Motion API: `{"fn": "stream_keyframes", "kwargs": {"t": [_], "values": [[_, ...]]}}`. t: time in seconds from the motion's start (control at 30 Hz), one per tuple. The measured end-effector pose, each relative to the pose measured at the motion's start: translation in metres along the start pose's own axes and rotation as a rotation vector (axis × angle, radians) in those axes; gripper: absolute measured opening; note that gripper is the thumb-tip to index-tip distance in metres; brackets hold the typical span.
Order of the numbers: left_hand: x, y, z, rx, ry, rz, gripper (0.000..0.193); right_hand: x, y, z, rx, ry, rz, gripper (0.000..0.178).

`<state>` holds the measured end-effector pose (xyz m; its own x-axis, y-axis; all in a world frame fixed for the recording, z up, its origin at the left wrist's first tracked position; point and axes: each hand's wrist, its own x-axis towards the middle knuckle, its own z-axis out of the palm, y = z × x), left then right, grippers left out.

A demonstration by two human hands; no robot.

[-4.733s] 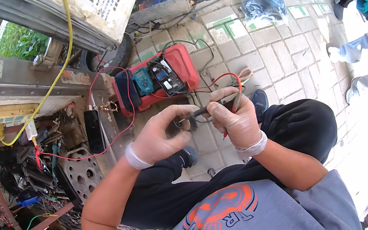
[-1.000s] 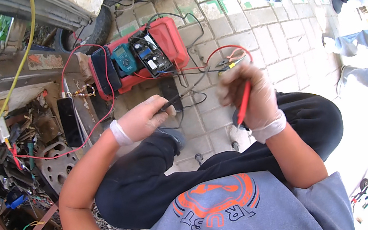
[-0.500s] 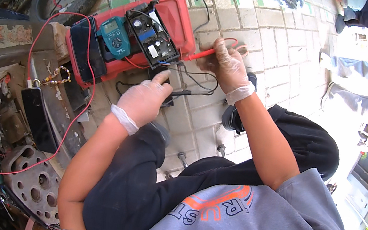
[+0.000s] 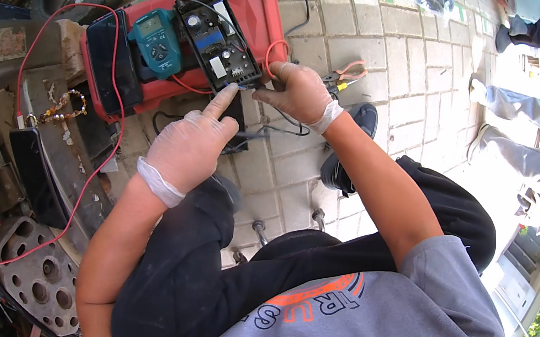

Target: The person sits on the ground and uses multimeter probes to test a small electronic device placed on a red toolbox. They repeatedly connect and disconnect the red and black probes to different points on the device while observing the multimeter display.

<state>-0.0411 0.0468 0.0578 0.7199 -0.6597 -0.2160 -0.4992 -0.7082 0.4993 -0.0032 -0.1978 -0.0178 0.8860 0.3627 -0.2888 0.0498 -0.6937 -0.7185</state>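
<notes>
A black open-topped housing with a circuit board [image 4: 218, 44] lies on a red plastic case [image 4: 259, 4]. My left hand [image 4: 186, 150], in a clear glove, points with a stretched index finger at the housing's near end; its thumb stands apart. My right hand [image 4: 301, 94], also gloved, is closed by the housing's near right corner. A red test lead [image 4: 273, 50] loops up from its fingers; the probe is mostly hidden by the hand. Left of the housing sits a teal multimeter [image 4: 157, 44], beside a black phone [image 4: 112, 61] on the case.
Pliers with orange handles [image 4: 352, 72] lie on the paving beyond my right hand. Another dark phone [image 4: 38, 174] rests at left, near a beaded bracelet [image 4: 67, 107] and a metal plate with holes [image 4: 42, 273]. Black cables [image 4: 303, 19] trail around the case. Other people's legs [image 4: 539, 115] show at right.
My right hand has moved left with the red probe, up to the housing's corner, exposing the pliers. My left index fingertip has come to the housing's near end. The view has shifted slightly.
</notes>
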Motion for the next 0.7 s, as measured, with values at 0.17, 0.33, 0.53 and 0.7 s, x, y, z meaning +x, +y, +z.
{"fn": "stream_keyframes", "kwargs": {"t": [0.17, 0.33, 0.53, 0.7], "values": [[0.000, -0.001, -0.002, -0.071, -0.050, -0.006, 0.013, -0.008, -0.019, -0.013, -0.103, 0.177, -0.173, 0.031], [-0.001, -0.002, 0.002, -0.215, -0.014, -0.026, 0.019, -0.001, -0.026, -0.034, -0.086, 0.102, -0.028, 0.033], [0.008, -0.003, 0.005, -0.224, 0.126, 0.020, 0.024, 0.022, -0.021, -0.050, 0.158, -0.105, 0.025, 0.035], [0.009, -0.003, 0.010, -0.147, 0.199, 0.024, 0.021, 0.033, -0.022, -0.053, 0.364, -0.153, 0.033, 0.035]]}}
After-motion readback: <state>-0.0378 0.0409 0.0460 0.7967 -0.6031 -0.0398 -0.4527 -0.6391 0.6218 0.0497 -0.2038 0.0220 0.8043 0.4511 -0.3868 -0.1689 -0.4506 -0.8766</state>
